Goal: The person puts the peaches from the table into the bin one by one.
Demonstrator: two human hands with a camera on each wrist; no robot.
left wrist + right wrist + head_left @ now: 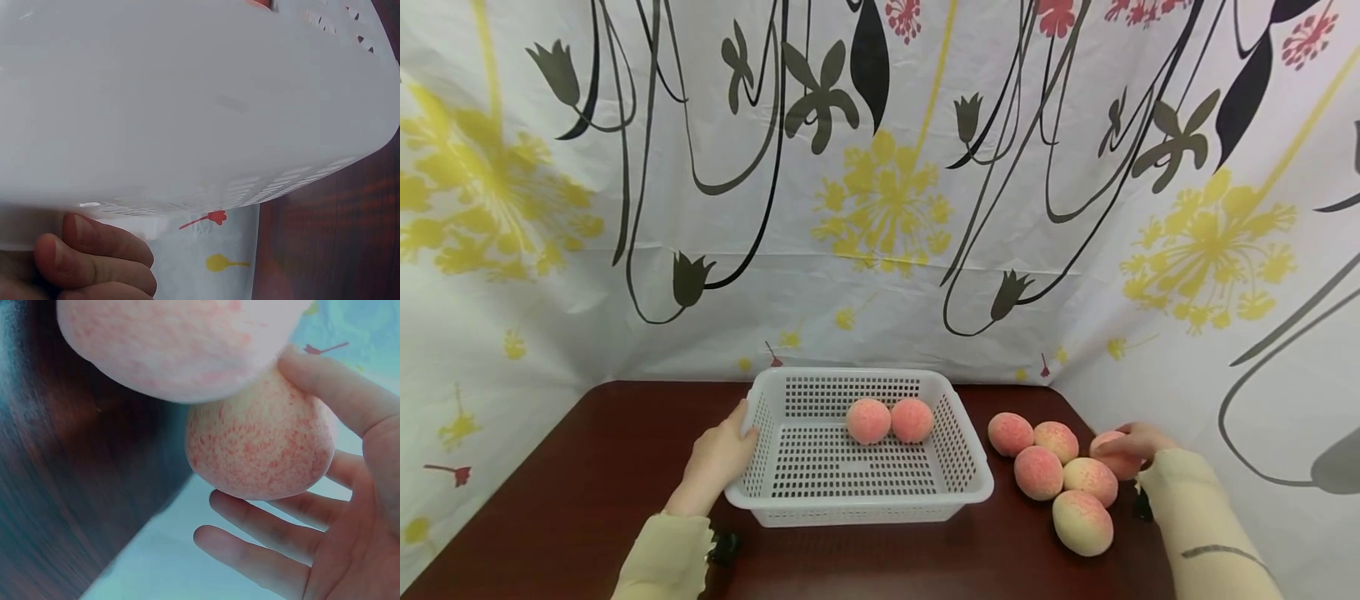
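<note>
A white plastic basket with slotted walls stands on the table, and two pink peaches lie side by side in its far half. My left hand grips the basket's left rim; the left wrist view shows curled fingers beneath the white rim. To the right of the basket, my right hand holds the rightmost peach. Close up, thumb and fingers go round that peach, and the lower fingers stand apart from it. Another peach partly covers it in that view.
Several more peaches lie grouped between the basket and my right hand, the nearest one being yellowish. The dark reddish table meets a flower-patterned white cloth at the back and sides.
</note>
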